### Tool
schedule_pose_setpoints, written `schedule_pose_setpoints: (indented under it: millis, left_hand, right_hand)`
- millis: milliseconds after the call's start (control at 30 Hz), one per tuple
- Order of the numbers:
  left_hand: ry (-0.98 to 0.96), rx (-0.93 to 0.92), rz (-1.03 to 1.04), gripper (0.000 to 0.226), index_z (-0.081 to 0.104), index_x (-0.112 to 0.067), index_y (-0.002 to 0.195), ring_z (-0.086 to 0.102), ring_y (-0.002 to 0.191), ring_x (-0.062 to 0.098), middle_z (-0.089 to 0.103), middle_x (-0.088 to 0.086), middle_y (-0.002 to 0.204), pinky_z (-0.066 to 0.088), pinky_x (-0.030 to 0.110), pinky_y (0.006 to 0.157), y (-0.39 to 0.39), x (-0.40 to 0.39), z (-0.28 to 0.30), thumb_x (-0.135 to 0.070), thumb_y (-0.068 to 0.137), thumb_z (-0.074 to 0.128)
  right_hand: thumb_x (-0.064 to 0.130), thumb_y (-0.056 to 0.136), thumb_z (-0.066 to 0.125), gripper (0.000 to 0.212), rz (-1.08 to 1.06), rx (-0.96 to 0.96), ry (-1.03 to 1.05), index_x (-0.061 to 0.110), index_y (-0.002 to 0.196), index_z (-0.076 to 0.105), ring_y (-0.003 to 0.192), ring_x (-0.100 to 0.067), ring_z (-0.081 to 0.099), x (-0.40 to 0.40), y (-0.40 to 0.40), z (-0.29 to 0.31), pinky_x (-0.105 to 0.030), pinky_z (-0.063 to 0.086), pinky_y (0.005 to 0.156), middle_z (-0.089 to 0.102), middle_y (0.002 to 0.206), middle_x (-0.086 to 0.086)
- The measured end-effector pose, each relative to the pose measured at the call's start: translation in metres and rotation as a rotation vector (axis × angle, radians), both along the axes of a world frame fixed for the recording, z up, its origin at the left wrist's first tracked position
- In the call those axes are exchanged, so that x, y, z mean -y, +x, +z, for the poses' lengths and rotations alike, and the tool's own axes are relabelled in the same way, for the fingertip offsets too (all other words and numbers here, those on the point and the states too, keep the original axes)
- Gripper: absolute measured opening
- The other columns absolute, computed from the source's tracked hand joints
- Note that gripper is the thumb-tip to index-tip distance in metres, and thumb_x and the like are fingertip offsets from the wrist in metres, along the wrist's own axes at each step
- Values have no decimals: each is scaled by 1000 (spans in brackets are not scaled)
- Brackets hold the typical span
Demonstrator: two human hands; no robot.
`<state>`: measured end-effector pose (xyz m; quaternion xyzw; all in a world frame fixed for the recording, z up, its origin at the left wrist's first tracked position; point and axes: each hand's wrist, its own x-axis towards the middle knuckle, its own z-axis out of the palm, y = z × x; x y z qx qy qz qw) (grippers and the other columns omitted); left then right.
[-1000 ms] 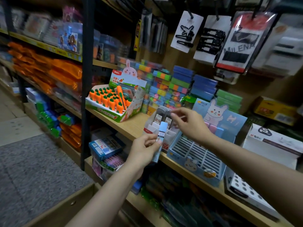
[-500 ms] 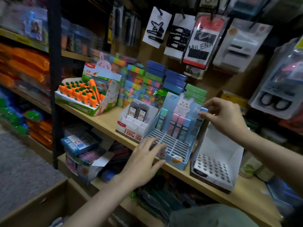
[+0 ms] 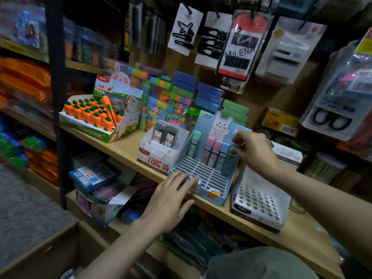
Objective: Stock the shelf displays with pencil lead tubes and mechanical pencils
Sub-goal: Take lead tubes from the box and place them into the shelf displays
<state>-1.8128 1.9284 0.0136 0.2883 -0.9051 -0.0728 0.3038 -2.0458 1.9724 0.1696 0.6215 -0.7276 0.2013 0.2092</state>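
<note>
A light blue bunny display [image 3: 216, 198] with a slotted tray stands on the wooden shelf [image 3: 120, 148]. Its back row holds green, pink and blue pencil lead tubes [image 3: 211, 152]. My right hand [image 3: 255, 152] pinches the top of a blue lead tube [image 3: 228, 164] at the right end of that row. With straight fingers, my left hand [image 3: 169, 200] rests against the display's front left corner. To the left, a white box [image 3: 155, 158] holds dark lead tubes [image 3: 166, 134].
An empty white display box with round holes [image 3: 259, 202] sits right of the blue one. A carrot-eraser display [image 3: 94, 115] stands at the left, coloured boxes are stacked behind, and packs hang above. A cardboard box [image 3: 50, 248] is at the lower left.
A second ago my left hand held a blue tube by the white box. My right hand now has a tube at the blue display's back row, and my left hand moved onto its front.
</note>
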Motion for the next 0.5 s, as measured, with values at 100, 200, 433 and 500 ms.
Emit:
schedule_pose_setpoints:
  millis: [100,200,433,500]
  left_hand:
    - [-6,-13,1,59,15,-41,150,9,145,8,22,-14,153,23,34,115,-1,0,0,-46,98,43]
    - [-3,-31,0,59,18,-40,150,12,144,10,25,-12,152,27,36,113,-2,0,0,-44,98,45]
    - [-12,-23,-5,59,16,-40,150,9,144,9,23,-13,152,27,34,113,-1,1,-1,-44,98,44]
    - [-12,-18,-4,59,16,-40,150,8,145,8,22,-13,153,26,34,113,-1,0,-1,-45,99,43]
  right_hand:
    - [17,80,79,19,-6,28,-7,13,91,65,81,-23,65,-1,0,1,-24,39,64,70,88,-7]
    - [16,81,78,16,-27,14,-12,13,87,63,79,-22,63,0,-1,1,-22,32,55,68,87,-6]
    - [16,77,81,18,-25,80,-15,14,82,64,73,-17,57,1,0,-2,-26,41,65,68,83,-5]
    - [17,76,82,18,-37,67,1,14,82,65,73,-18,58,1,-1,-1,-28,43,65,68,84,-5]
